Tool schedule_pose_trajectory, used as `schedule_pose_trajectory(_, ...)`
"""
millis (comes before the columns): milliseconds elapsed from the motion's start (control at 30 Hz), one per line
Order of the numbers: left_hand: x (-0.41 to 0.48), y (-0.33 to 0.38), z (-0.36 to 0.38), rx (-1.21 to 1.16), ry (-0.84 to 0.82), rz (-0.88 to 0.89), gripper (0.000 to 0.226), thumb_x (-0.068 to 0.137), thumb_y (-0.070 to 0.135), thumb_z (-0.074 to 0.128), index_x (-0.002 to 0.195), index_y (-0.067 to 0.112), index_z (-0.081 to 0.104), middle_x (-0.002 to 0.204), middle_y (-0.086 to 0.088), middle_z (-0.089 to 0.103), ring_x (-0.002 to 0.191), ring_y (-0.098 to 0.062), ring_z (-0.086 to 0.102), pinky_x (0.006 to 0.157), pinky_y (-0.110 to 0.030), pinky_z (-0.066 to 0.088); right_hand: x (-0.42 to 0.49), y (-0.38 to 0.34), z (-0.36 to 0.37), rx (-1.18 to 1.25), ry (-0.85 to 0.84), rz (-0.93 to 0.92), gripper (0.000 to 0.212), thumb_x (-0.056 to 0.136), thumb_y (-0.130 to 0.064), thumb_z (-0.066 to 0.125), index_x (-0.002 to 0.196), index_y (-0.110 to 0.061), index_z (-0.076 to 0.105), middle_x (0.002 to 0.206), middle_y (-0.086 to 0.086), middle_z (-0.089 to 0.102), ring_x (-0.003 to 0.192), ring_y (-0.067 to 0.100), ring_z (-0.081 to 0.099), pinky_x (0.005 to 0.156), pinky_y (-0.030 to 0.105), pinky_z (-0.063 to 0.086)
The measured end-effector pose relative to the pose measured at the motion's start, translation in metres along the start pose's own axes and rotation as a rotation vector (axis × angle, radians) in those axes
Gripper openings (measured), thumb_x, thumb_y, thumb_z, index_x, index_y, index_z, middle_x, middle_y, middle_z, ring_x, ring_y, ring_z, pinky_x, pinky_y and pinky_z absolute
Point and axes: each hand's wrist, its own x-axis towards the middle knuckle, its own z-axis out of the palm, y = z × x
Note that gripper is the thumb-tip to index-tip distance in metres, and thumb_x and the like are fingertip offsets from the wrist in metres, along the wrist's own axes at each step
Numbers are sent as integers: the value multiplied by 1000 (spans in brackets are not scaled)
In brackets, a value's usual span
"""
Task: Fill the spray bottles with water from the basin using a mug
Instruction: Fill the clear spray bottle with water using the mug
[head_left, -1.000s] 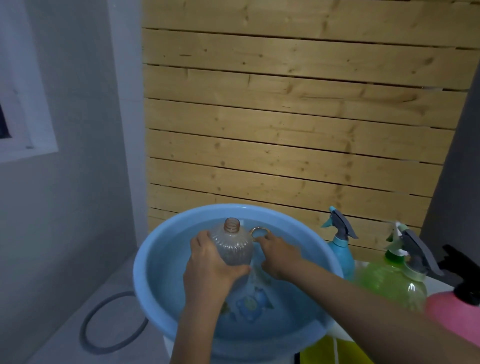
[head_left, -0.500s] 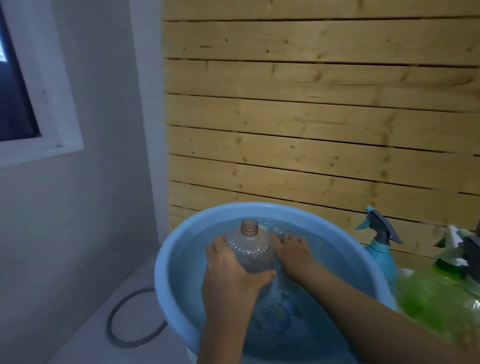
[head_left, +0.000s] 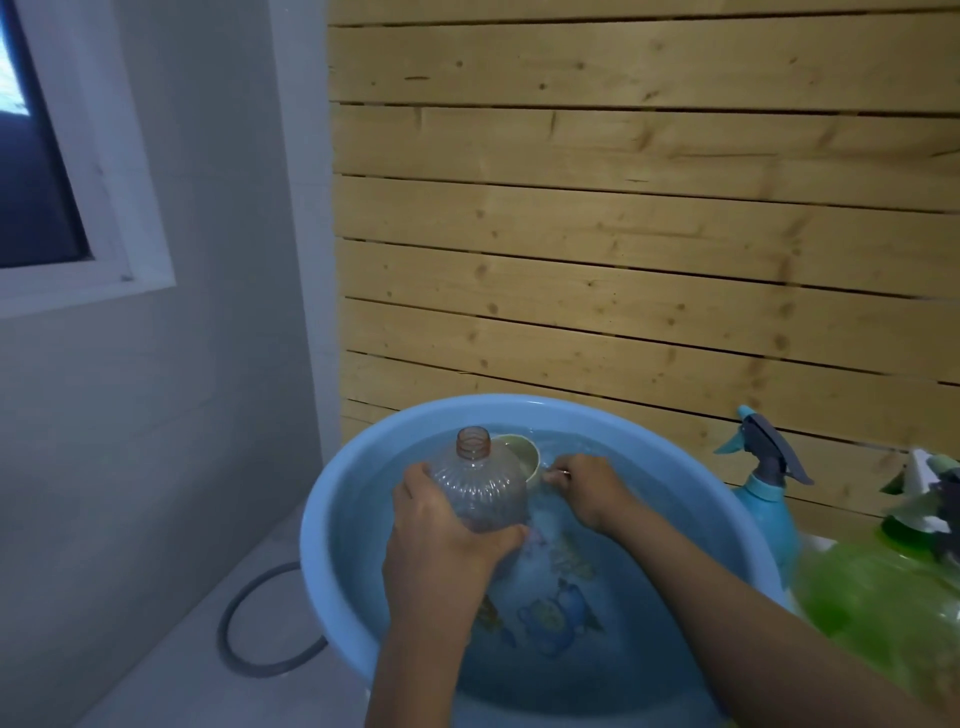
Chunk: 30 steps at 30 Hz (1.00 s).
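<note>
The bottle (head_left: 480, 483) has a narrow open neck, so a fast or off-centre pour from the mug (head_left: 519, 454) may spill, and the bottle may slip, as the left hand (head_left: 447, 545) wraps its grip round the lower body only. The right hand (head_left: 587, 486) holds the mug by its side, tilted in the water (head_left: 623, 457) just beyond the left grip. The basin (head_left: 332, 525) holds water; the bottle's fill level cannot be told; a blue spray bottle (head_left: 763, 499) and a green spray bottle (head_left: 883, 597) stand capped outside the right grip.

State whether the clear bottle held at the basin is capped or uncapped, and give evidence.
Uncapped. The clear bottle, gripped by the left hand, shows a bare threaded neck, no cap or sprayer.
</note>
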Motion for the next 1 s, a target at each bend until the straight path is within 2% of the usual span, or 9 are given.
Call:
schedule_pose_trajectory(167,4,-7,1,-18,-26,-41,97,44,42,90,122,15,40,121,-1,47,110,-24,52,90,-41,47,-6,-8,-9,91,-32,87,39,100,-27,41,62,-22,32,91,8,44,86,19,39,68,27,28)
schedule_pose_trajectory(300,5,-10,4,-51,-56,-37,103,44,39,90,130,22,35,124,1,46,110,-23,52,92,-43,47,-4,-11,-10,265,-102,166,30,91,-15,45,61,-18,39,69,1,42,71,21,39,58,29,28)
schedule_pose_trajectory(367,4,-8,3,-22,-70,-27,105,46,40,89,133,28,31,125,3,43,111,-22,50,93,-42,46,-4,-10,-12,418,-88,238,24,85,-14,51,62,-17,45,68,2,45,67,20,40,61,27,31)
schedule_pose_trajectory(467,1,-4,-1,45,-84,-32,105,48,42,87,135,33,27,122,3,40,111,-22,50,91,-40,46,-7,-9,-15,701,-58,350,12,80,-20,58,69,-16,55,71,3,54,61,16,49,53,24,36)
schedule_pose_trajectory(600,-3,-2,-5,76,-105,-59,111,50,43,85,137,46,17,111,6,34,109,-23,52,89,-38,47,-11,-14,-19,900,-70,393,20,83,-14,57,64,-14,50,49,-3,44,38,8,39,42,18,34)
schedule_pose_trajectory(667,-4,0,-5,88,-109,-74,104,48,46,85,132,46,24,110,4,35,106,-24,52,88,-37,47,-13,-18,-21,969,-65,402,20,82,-14,58,64,-14,51,39,-5,43,44,9,38,50,20,38)
schedule_pose_trajectory(733,-4,1,-6,91,-112,-91,94,46,48,84,124,42,32,108,1,36,99,-25,53,87,-37,48,-14,-22,-23,1029,-52,402,17,80,-16,60,66,-12,53,45,-4,46,51,10,40,56,22,44)
schedule_pose_trajectory(867,-3,0,-6,109,-110,-126,89,47,45,85,120,35,34,107,-2,35,90,-25,49,86,-34,48,-13,-25,-22,1018,1,364,13,75,-19,66,69,-11,57,72,1,45,60,15,46,50,22,42)
schedule_pose_trajectory(1000,-3,1,-6,117,-113,-129,86,50,44,85,117,32,34,106,0,36,91,-24,47,85,-32,46,-14,-28,-25,1004,51,297,15,74,-17,69,68,-11,56,62,-1,44,59,15,41,48,21,37)
